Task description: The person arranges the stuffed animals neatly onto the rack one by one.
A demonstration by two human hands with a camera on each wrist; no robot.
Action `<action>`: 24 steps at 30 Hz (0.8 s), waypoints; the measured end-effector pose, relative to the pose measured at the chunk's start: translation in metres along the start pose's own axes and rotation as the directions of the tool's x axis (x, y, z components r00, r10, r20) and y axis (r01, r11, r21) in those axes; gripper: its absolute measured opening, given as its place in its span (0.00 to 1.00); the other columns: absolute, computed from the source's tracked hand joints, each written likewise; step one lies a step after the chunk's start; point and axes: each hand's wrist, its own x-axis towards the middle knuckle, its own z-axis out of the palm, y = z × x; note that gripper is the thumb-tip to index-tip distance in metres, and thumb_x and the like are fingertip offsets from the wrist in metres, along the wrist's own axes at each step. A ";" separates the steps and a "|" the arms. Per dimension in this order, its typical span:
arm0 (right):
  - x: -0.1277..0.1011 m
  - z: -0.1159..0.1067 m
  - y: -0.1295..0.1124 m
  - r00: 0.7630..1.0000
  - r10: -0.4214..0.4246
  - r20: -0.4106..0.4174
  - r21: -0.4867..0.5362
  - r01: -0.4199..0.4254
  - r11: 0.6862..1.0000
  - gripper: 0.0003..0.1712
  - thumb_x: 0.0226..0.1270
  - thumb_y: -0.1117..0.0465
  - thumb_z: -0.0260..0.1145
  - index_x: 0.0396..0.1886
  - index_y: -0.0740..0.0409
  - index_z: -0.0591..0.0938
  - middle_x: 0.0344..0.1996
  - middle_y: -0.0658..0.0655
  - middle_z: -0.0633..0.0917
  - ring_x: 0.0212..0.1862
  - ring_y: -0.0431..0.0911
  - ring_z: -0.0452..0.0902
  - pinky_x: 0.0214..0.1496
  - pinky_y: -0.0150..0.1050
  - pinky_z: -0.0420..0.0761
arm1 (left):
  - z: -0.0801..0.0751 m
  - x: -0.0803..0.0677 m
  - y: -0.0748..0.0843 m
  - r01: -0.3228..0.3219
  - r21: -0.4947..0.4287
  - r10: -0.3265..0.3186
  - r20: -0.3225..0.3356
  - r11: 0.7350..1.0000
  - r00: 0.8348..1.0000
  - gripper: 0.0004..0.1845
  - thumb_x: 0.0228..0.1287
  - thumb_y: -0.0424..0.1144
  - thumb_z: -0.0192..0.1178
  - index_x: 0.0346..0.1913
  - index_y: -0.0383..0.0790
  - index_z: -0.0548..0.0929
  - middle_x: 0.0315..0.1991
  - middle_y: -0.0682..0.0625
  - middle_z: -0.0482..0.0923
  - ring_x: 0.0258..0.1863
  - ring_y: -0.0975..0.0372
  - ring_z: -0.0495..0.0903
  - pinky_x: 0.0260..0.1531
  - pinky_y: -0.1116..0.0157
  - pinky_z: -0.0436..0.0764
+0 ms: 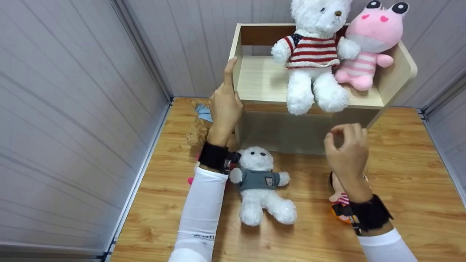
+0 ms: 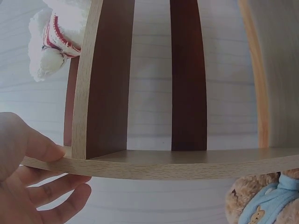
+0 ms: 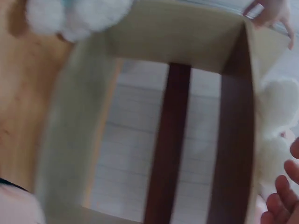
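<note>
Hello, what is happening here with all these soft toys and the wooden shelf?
A person stands over a wooden floor with plush toys. The left hand touches the left edge of a small wooden shelf, fingers straight. The right hand hovers in front of the shelf, fingers loosely curled, holding nothing. On the shelf sit a white bear in a striped sweater and a pink frog toy. A white bear in a grey shirt lies on the floor between the arms.
</note>
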 end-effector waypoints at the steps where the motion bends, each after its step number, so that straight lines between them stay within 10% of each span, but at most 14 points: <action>1: -0.006 0.003 0.002 0.999 0.006 0.034 -0.013 -0.006 1.000 0.06 0.58 0.66 0.67 0.34 0.66 0.83 0.33 0.65 0.80 0.38 0.56 0.69 0.44 0.41 0.62 | 0.000 0.000 0.000 0.000 -0.001 0.000 -0.001 1.000 1.000 0.47 0.62 0.20 0.54 0.78 0.63 0.55 0.28 0.44 0.79 0.20 0.57 0.72 0.21 0.60 0.72; 9: -0.052 0.024 0.016 0.933 0.162 0.320 -0.108 -0.133 0.985 0.09 0.62 0.61 0.68 0.40 0.60 0.83 0.39 0.63 0.82 0.45 0.60 0.75 0.47 0.54 0.71 | 0.000 0.000 0.001 0.003 -0.009 -0.003 -0.003 1.000 1.000 0.48 0.62 0.19 0.54 0.78 0.64 0.56 0.29 0.44 0.79 0.20 0.57 0.72 0.21 0.60 0.72; 24: -0.111 0.060 0.017 0.590 0.354 0.726 -0.180 -0.333 0.925 0.46 0.68 0.39 0.66 0.75 0.61 0.65 0.70 0.69 0.65 0.66 0.68 0.70 0.66 0.65 0.73 | -0.001 0.000 0.000 0.000 -0.014 0.000 0.003 1.000 1.000 0.48 0.62 0.19 0.55 0.78 0.63 0.55 0.29 0.44 0.78 0.20 0.58 0.71 0.21 0.62 0.71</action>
